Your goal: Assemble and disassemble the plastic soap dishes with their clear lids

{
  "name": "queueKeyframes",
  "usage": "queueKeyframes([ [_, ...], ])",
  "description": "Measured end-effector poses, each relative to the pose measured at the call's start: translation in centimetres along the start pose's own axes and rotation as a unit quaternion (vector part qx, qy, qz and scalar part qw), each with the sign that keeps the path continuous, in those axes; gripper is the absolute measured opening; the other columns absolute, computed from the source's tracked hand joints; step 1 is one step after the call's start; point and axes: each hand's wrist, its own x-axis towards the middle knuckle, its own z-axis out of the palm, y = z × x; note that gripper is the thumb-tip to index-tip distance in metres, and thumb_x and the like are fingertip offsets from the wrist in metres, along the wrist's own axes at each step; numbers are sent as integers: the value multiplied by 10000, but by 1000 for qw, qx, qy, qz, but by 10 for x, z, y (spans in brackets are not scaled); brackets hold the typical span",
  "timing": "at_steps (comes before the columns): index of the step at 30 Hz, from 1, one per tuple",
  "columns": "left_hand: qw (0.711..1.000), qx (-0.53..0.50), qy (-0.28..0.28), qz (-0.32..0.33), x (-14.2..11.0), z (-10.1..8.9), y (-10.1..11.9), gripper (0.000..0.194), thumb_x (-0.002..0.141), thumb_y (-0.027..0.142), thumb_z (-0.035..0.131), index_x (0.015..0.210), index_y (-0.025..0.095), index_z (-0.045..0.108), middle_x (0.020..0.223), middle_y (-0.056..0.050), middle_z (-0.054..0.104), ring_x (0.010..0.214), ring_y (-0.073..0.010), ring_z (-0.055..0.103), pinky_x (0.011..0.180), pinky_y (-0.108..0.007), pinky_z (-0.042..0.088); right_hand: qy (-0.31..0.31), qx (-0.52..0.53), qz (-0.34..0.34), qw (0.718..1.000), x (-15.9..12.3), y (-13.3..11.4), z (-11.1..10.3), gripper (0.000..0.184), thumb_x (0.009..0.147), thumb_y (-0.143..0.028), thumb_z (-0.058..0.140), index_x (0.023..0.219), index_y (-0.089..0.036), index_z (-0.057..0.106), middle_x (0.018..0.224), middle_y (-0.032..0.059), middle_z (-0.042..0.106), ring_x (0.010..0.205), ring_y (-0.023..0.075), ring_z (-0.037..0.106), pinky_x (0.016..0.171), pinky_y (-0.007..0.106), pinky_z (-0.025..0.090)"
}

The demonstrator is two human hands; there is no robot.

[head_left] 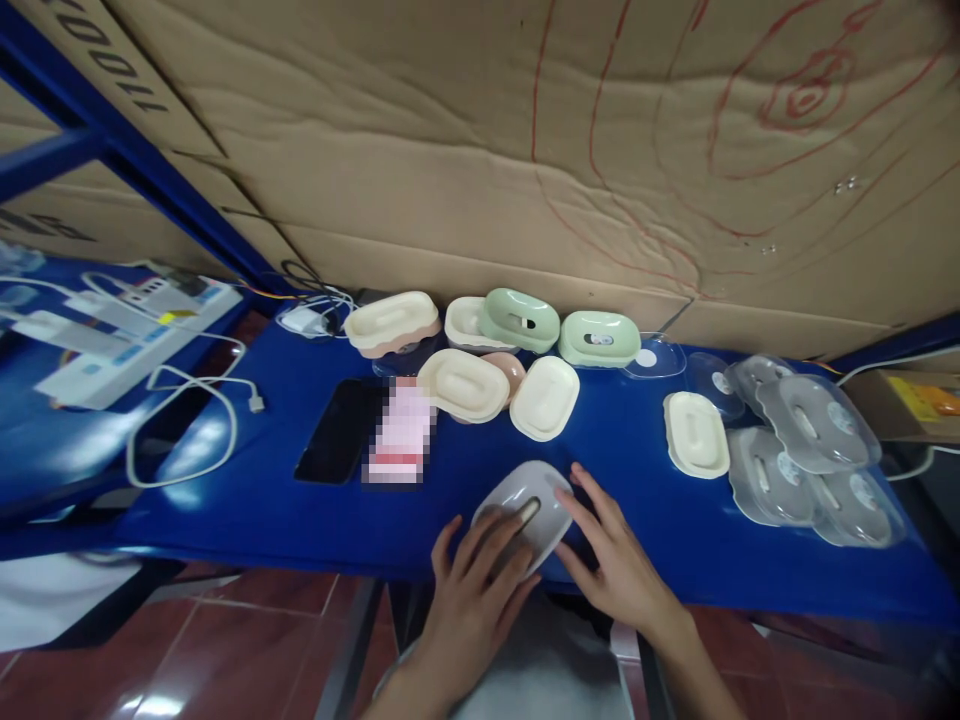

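A grey oval soap dish [546,488] with a slot in its middle is at the table's front edge, between my two hands. My left hand [484,580] reaches over its near left side, fingers bent into the bowl and the thumb at the near edge. My right hand [611,555] grips the right rim, with a fingertip on the inside and the thumb lower down. A small pale piece [529,510] shows at the slot by my left fingertips. The underside of the dish is hidden.
Behind lie cream lids [545,399], green soap dishes [600,338] and a cream-topped stack [392,325]. On the right are a cream lid [696,434] and several grey dishes under clear covers [821,420]. A black phone [339,432], a blurred pink item [401,435] and a white cable [232,420] lie left.
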Motion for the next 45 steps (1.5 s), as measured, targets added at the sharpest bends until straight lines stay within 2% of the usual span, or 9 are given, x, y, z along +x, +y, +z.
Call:
queueKeyframes([
  [5, 995, 24, -74, 59, 3, -3, -10, 283, 1078, 138, 553, 1304, 245, 685, 1473, -94, 666, 1445, -254, 555, 1203, -474, 417, 12, -34, -24, 999, -6, -3, -2, 564, 1053, -328, 615, 1607, -343, 508, 1781, 73, 296, 1594, 334, 386, 1187, 548, 521],
  [10, 996, 54, -46, 48, 17, -8, -33, 359, 1033, 111, 610, 1346, 279, 662, 1571, -158, 526, 1467, -352, 510, 1129, -600, 509, 23, -57, -30, 998, -8, 0, -4, 525, 1066, -368, 619, 1581, -312, 537, 1752, 81, 364, 1573, 330, 403, 1183, 570, 510],
  [20, 998, 5, -61, 29, 18, -15, -51, 239, 1015, 235, 683, 1253, 229, 657, 1549, -154, 533, 1462, -376, 475, 1096, -590, 580, -7, -84, -44, 995, 49, 21, -22, 541, 1139, -297, 405, 1678, -276, 369, 1726, 74, 420, 1612, 252, 368, 1278, 551, 389],
  [24, 999, 9, -41, 14, 14, -13, -50, 204, 1011, 229, 687, 1215, 233, 673, 1510, -144, 565, 1442, -364, 506, 1077, -569, 595, 28, -124, 1, 992, 68, 51, -29, 542, 1137, -334, 394, 1675, -274, 378, 1719, 98, 432, 1572, 286, 430, 1250, 560, 398],
  [28, 999, 25, -30, 19, 20, -13, -49, 193, 1024, 243, 679, 1217, 229, 671, 1491, -146, 584, 1428, -364, 527, 1077, -580, 589, 104, -215, 130, 962, 93, 103, -46, 620, 1093, -405, 458, 1632, -101, 421, 1685, 249, 429, 1543, 432, 414, 1226, 669, 321],
  [32, 999, 32, -22, 23, 22, -11, -50, 190, 1027, 245, 677, 1216, 232, 677, 1490, -144, 593, 1427, -357, 536, 1074, -560, 590, 92, -218, 162, 958, 115, 133, -59, 457, 1087, -367, 440, 1392, -102, 656, 1326, 250, 720, 1252, 391, 636, 1131, 612, 394],
  [39, 999, 35, -14, 13, 24, -13, -44, 196, 984, 221, 728, 1178, 236, 704, 1479, -125, 613, 1377, -338, 565, 1070, -514, 572, 63, -130, 76, 987, 104, 106, -86, 343, 1104, -414, 484, 1028, -220, 757, 1090, 90, 793, 1050, 264, 726, 1005, 433, 512],
  [42, 999, 43, -14, 9, 25, -11, -40, 176, 996, 271, 736, 1168, 247, 711, 1428, -119, 645, 1283, -339, 602, 1010, -504, 567, 90, 12, 65, 994, 86, 80, -96, 318, 1085, -486, 549, 1047, -242, 748, 1084, 70, 786, 1004, 238, 736, 942, 390, 562],
  [45, 999, 45, -23, 18, 27, -4, -35, 309, 1026, 396, 711, 1298, 251, 681, 1323, -127, 696, 1150, -313, 668, 929, -459, 567, 162, 201, 132, 957, 67, 52, -85, 296, 1040, -527, 634, 1063, -254, 745, 1065, 60, 787, 993, 236, 746, 921, 388, 606],
])
